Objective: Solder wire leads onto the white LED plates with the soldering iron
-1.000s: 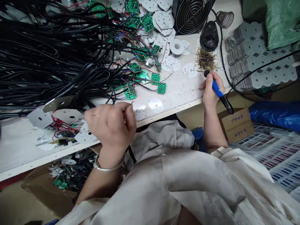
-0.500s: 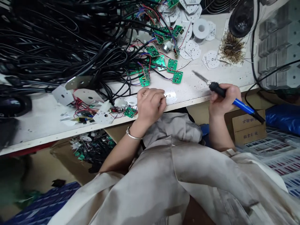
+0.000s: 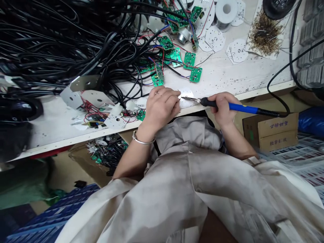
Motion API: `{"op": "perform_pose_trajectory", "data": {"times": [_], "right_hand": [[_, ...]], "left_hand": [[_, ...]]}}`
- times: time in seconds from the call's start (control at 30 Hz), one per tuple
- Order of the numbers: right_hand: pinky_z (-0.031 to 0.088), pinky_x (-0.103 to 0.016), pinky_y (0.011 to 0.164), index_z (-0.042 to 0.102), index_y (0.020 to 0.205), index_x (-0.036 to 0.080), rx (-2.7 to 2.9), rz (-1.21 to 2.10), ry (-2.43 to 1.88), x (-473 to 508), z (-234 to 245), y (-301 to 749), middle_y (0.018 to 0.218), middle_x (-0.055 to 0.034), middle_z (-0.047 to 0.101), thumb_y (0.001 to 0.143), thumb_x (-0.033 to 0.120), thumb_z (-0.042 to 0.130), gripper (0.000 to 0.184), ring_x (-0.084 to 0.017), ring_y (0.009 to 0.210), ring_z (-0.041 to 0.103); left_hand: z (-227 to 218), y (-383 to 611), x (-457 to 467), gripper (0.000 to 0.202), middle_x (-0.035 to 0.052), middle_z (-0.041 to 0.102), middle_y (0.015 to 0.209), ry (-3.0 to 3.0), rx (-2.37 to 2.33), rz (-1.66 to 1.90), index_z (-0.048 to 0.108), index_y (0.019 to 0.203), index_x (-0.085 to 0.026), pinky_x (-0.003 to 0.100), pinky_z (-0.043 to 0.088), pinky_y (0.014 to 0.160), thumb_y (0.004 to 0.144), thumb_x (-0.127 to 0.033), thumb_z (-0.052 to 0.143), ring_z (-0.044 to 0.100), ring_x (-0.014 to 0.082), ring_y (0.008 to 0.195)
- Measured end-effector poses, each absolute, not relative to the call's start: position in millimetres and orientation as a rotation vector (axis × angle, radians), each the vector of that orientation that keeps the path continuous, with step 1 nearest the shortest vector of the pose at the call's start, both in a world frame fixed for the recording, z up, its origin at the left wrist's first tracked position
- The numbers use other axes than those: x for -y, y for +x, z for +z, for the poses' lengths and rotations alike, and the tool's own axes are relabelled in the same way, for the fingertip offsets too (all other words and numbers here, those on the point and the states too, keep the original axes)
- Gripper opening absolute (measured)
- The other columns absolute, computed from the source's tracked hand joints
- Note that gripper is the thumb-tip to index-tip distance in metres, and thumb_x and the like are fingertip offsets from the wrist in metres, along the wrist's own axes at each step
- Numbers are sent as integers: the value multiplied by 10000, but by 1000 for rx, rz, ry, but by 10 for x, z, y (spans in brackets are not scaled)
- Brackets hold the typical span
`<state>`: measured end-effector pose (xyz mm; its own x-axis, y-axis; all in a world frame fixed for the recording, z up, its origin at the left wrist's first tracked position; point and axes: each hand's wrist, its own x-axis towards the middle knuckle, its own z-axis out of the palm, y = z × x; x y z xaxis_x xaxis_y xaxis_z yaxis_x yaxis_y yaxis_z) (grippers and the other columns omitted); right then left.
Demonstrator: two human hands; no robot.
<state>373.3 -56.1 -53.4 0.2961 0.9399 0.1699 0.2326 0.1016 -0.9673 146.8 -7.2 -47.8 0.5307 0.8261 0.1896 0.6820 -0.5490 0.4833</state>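
My right hand (image 3: 223, 107) is wrapped round a soldering iron (image 3: 244, 108) with a blue and black handle. Its metal tip points left and is over a white round board (image 3: 187, 93) at the table's front edge, close to my left fingertips. My left hand (image 3: 162, 106) lies at the left side of that board with its fingers curled and pressed together. Whatever those fingers pinch is hidden from me. Just left of that hand is a small green circuit board (image 3: 141, 115) with wires, partly covered by the wrist.
Black cables (image 3: 76, 50) pile up on the left of the table (image 3: 220, 81). Wired green circuit boards (image 3: 189, 60) lie behind my hands. Farther right are a solder spool (image 3: 226, 13), white boards (image 3: 238, 50) and a pad with brown debris (image 3: 265, 33). The iron's cord (image 3: 272, 76) loops at right.
My right hand has brought the soldering iron left and down, so its tip now meets the area of the white board by my left fingers. My left hand keeps its curled pose. The view has shifted slightly.
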Motion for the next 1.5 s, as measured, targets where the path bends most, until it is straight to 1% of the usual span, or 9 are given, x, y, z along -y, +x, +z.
{"op": "perform_pose_trajectory", "data": {"times": [0.17, 0.33, 0.5, 0.7, 0.83, 1.0, 1.1, 1.3, 1.5], "right_hand": [[441, -257, 415, 721, 776, 244, 1175, 788, -1397, 547, -514, 3706, 443, 79, 472, 951, 624, 516, 467, -83, 344, 412], [423, -250, 409, 717, 767, 237, 1166, 814, -1426, 531, -512, 3696, 422, 84, 427, 933, 682, 512, 517, -83, 346, 414], [384, -236, 396, 719, 774, 234, 1152, 843, -1380, 519, -488, 3689, 430, 83, 430, 939, 646, 543, 476, -74, 351, 414], [417, -239, 420, 727, 793, 240, 1176, 887, -1375, 519, -472, 3696, 439, 85, 451, 941, 621, 560, 441, -72, 357, 427], [427, -235, 421, 721, 785, 236, 1193, 898, -1366, 507, -464, 3695, 432, 87, 446, 936, 634, 559, 455, -70, 357, 434], [386, -226, 385, 712, 794, 237, 1163, 860, -1349, 500, -484, 3700, 441, 86, 446, 950, 621, 545, 447, -66, 346, 418], [349, -225, 367, 712, 799, 241, 1141, 831, -1339, 504, -517, 3711, 441, 85, 429, 962, 606, 533, 438, -70, 341, 403], [370, -234, 384, 712, 803, 241, 1151, 833, -1353, 510, -533, 3712, 447, 80, 424, 967, 611, 519, 448, -75, 358, 419], [363, -225, 377, 700, 787, 234, 1163, 841, -1347, 500, -496, 3705, 434, 90, 405, 957, 624, 531, 457, -64, 339, 394]], "left_hand": [[-497, 1452, 64, 102, 34, 770, 1089, 2413, -1277, 566, 615, 841, -247, 482, 497, 1018, 911, -227, 543, 683, 232, 1067], [-507, 1416, 77, 110, 34, 771, 1103, 2484, -1219, 610, 637, 897, -235, 443, 516, 992, 938, -234, 535, 682, 225, 1072], [-534, 1388, 94, 117, 42, 769, 1124, 2495, -1194, 642, 653, 917, -222, 415, 515, 962, 949, -226, 541, 675, 223, 1096], [-539, 1386, 99, 124, 50, 768, 1132, 2505, -1193, 635, 675, 967, -219, 409, 526, 943, 948, -207, 553, 678, 226, 1108], [-530, 1391, 103, 137, 52, 771, 1115, 2536, -1198, 651, 672, 946, -212, 379, 528, 872, 960, -205, 536, 682, 222, 1077], [-543, 1386, 104, 137, 63, 765, 1126, 2518, -1179, 656, 671, 955, -209, 382, 517, 871, 957, -192, 536, 667, 227, 1086], [-532, 1392, 98, 142, 57, 772, 1095, 2568, -1176, 666, 659, 934, -206, 368, 519, 833, 965, -192, 521, 680, 222, 1050], [-505, 1403, 90, 137, 55, 774, 1085, 2610, -1167, 648, 650, 936, -202, 370, 527, 806, 967, -194, 517, 690, 225, 1028], [-496, 1372, 91, 110, 55, 757, 1119, 2489, -1122, 626, 644, 933, -216, 407, 529, 876, 952, -213, 535, 668, 233, 1067]]}}
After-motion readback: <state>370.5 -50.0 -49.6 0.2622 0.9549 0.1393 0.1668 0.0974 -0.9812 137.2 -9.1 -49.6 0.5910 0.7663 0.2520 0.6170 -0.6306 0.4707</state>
